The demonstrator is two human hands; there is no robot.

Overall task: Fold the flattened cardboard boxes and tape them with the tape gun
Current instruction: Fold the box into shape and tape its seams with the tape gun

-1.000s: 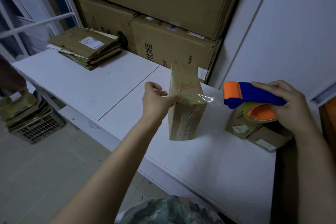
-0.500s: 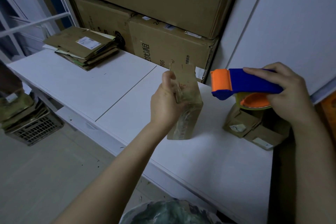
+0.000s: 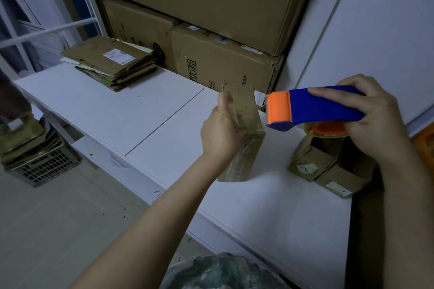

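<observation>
The left hand (image 3: pixel 222 135) grips the upright box (image 3: pixel 246 134), while the right hand (image 3: pixel 373 119) clasps the tape gun (image 3: pixel 312 110) just beside its top right.

White surface (image 3: pixel 112 110) of two panels meeting at a straight seam. Far left corner: a stack of flattened boxes (image 3: pixel 110 63). Along the back: large cartons (image 3: pixel 223 65), piled one upon another. Near the middle: a small taped box (image 3: pixel 246 150) standing on end. At the right edge: a cluster of small folded boxes (image 3: pixel 317 166), touching one another.
</observation>
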